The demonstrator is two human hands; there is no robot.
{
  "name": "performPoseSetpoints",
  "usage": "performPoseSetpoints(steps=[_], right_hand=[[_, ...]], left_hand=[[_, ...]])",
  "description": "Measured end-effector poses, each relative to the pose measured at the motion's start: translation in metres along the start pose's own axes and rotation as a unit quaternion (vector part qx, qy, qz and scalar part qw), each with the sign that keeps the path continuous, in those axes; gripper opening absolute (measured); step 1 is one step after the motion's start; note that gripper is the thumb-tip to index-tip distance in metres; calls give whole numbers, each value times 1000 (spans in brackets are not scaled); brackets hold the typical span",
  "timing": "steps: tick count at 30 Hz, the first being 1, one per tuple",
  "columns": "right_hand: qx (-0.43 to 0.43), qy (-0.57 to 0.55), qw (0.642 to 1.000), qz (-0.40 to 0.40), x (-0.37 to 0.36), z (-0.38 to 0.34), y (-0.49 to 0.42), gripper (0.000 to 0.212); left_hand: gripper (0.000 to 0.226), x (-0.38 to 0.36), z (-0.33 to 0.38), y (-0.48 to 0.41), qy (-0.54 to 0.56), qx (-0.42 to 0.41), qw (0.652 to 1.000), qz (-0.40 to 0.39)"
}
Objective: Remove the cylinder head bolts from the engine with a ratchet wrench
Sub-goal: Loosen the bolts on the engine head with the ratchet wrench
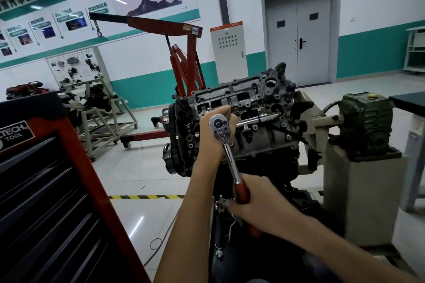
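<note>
Two grips share one tool. Your left grip [205,131] is curled behind the chrome head of the ratchet wrench [230,156], fingers wrapped over its top, steadying it against the cylinder head [230,96]. Your right grip [257,204] is closed round the red handle at the lower end. Neither holds anything else.

The relation that matters is the wrench's long axis. It runs from the head, up against the engine [264,138], down and slightly right toward you. The handle therefore hangs below the near edge of the cylinder head, and the drive points away from you into the casting. The bolt you are on is hidden behind the wrench head and your left knuckles, so you cannot tell from here whether the socket is fully seated. Your right grip has the leverage; the left is nearer the bolt and only steadies the head.

Your left forearm rises almost straight from the bottom of the view to the engine. Your right forearm comes in from the lower right, wrist turned in toward the handle.

You are probably working one bolt loose, so the pull should go across that axis while the left presses in line with the bolt. A chrome bar [259,119] lies on the cylinder head just right of the wrench head. The red tool cabinet [57,167] stands well apart on your left.
</note>
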State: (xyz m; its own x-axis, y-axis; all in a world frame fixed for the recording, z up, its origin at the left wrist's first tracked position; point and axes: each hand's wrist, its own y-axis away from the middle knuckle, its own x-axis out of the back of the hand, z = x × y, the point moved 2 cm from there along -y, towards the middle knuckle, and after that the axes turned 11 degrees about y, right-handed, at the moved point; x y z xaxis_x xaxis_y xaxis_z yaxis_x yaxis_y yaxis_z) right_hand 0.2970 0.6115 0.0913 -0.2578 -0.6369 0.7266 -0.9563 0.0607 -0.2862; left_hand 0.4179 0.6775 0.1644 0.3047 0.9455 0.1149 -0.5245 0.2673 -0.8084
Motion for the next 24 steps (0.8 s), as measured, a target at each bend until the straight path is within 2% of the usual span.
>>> performPoseSetpoints(steps=[2,4,7,9,11,13,14,16,18,19,21,24], right_hand=[[18,183,982,31,30,8,-5,23],[72,320,940,91,74,12,-16,15],[144,419,871,210,131,1,-34,14],[136,451,848,244,141,-4,-40,16],[100,441,865,219,125,0,-34,15],[58,392,903,167,92,10,-20,17],[36,337,932,130,73,12,-14,21],[9,147,988,50,33,8,-5,26],[11,-40,999,12,3,0,-1,28],[14,-82,997,1,-2,-1,-1,26],[19,-44,999,-4,8,5,-5,24],[31,152,987,43,57,21,-15,23]], left_hand=[[39,6,1,1,-6,3,1000,-11],[35,9,5,3,10,7,1000,0],[37,9,12,0,9,6,1000,1],[37,8,9,-3,-5,8,1000,-18],[37,8,6,-3,1,8,1000,-6],[34,6,6,0,-1,-3,1000,1],[31,3,6,1,0,0,1000,5],[31,-5,7,0,14,19,1000,13],[36,-10,4,-3,9,28,1000,11],[38,-12,3,-3,-5,27,1000,9],[36,-11,2,-3,-18,27,999,7],[14,-3,4,-1,-2,26,1000,-3]])
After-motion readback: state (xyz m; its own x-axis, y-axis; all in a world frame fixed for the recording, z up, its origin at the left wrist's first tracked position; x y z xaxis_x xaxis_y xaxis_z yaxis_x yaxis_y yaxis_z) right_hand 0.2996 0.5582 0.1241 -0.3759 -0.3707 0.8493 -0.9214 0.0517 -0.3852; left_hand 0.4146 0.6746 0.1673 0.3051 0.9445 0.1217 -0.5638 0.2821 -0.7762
